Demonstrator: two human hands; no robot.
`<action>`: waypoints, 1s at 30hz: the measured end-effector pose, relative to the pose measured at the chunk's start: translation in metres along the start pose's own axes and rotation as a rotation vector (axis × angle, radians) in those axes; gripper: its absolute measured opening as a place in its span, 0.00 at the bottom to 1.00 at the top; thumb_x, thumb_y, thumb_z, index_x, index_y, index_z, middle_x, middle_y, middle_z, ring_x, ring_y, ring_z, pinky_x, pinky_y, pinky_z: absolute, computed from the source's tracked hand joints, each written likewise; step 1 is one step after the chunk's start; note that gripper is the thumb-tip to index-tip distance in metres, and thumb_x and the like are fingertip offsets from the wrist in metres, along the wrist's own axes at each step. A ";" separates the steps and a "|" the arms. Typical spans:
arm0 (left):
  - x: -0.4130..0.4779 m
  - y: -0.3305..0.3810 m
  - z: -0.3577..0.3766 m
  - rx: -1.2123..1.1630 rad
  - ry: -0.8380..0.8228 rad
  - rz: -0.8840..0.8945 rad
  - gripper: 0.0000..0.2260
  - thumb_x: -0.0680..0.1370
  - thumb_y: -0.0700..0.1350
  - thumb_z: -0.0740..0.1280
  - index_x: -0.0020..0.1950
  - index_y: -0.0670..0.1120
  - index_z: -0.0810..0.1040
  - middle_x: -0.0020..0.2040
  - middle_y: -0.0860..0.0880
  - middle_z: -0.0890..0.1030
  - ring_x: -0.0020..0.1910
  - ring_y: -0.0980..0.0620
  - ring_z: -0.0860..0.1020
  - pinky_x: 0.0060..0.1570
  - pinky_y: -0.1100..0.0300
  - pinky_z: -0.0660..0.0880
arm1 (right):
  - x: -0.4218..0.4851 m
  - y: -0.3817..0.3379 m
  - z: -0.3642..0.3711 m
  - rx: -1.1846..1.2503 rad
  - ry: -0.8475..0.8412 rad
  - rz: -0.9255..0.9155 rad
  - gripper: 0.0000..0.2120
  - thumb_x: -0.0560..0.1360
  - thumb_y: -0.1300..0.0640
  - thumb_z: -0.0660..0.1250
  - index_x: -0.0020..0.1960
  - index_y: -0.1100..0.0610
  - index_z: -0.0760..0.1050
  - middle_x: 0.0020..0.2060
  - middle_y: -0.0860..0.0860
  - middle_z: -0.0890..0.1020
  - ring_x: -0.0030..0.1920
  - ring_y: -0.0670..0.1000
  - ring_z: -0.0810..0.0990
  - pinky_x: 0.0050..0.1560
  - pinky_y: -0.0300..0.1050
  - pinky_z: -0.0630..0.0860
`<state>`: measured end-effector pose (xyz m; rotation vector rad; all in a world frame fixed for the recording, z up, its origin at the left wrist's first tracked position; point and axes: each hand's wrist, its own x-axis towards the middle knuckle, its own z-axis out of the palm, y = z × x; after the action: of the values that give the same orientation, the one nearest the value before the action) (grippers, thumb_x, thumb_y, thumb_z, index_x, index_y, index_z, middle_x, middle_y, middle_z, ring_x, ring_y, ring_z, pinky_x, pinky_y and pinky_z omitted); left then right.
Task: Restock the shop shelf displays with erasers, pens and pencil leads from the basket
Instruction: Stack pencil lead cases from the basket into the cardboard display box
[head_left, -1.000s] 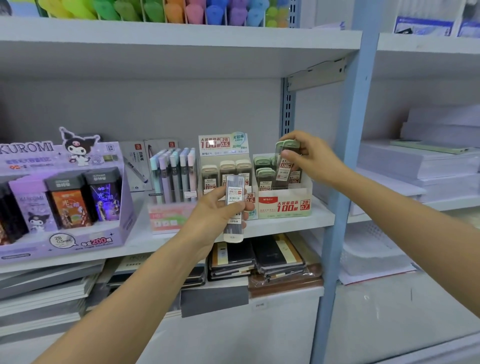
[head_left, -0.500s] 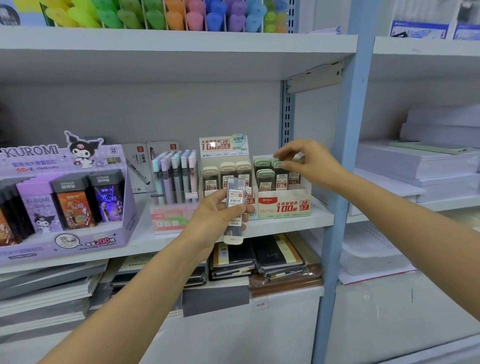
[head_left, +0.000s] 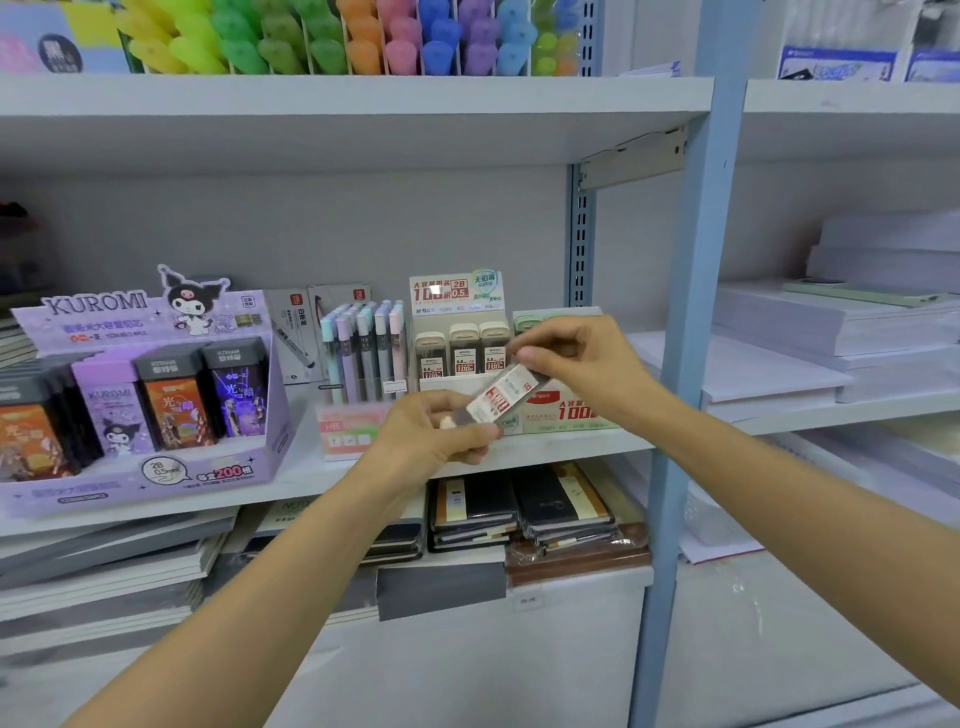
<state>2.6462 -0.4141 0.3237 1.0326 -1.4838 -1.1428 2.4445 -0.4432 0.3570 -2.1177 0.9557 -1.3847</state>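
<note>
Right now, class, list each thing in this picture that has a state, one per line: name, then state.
lead case: tilted, held at both ends off the shelf.
left hand: shut on the case's lower end.
right hand: pinching the case's upper end.
0.5 lead display: front row holds three upright cases.
Kuromi display box: stocked, standing on the shelf.

Single head-worn view, forward and slightly down, close to the shelf (head_left: 363, 98).
</note>
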 end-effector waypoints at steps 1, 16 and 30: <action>-0.001 -0.001 -0.004 -0.073 0.032 -0.014 0.13 0.70 0.36 0.75 0.53 0.40 0.81 0.44 0.42 0.86 0.36 0.52 0.83 0.36 0.65 0.79 | -0.002 0.003 -0.002 0.041 0.040 0.021 0.05 0.74 0.62 0.70 0.50 0.56 0.82 0.45 0.50 0.85 0.46 0.47 0.85 0.45 0.40 0.82; -0.014 -0.001 0.000 0.309 0.141 0.349 0.04 0.77 0.43 0.70 0.45 0.49 0.84 0.38 0.53 0.84 0.37 0.58 0.79 0.39 0.65 0.75 | -0.004 -0.017 0.027 -0.125 -0.193 -0.032 0.14 0.75 0.54 0.71 0.60 0.52 0.80 0.49 0.47 0.83 0.45 0.46 0.83 0.42 0.40 0.81; -0.006 -0.038 -0.034 1.617 0.247 0.554 0.33 0.81 0.57 0.57 0.80 0.49 0.45 0.81 0.49 0.47 0.78 0.46 0.36 0.74 0.43 0.33 | 0.039 -0.020 0.011 -0.152 0.255 -0.103 0.03 0.78 0.57 0.66 0.51 0.55 0.75 0.47 0.52 0.83 0.45 0.46 0.84 0.43 0.41 0.82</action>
<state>2.6835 -0.4213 0.2892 1.4593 -2.1899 0.8192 2.4712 -0.4587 0.3897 -2.1617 1.0922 -1.7154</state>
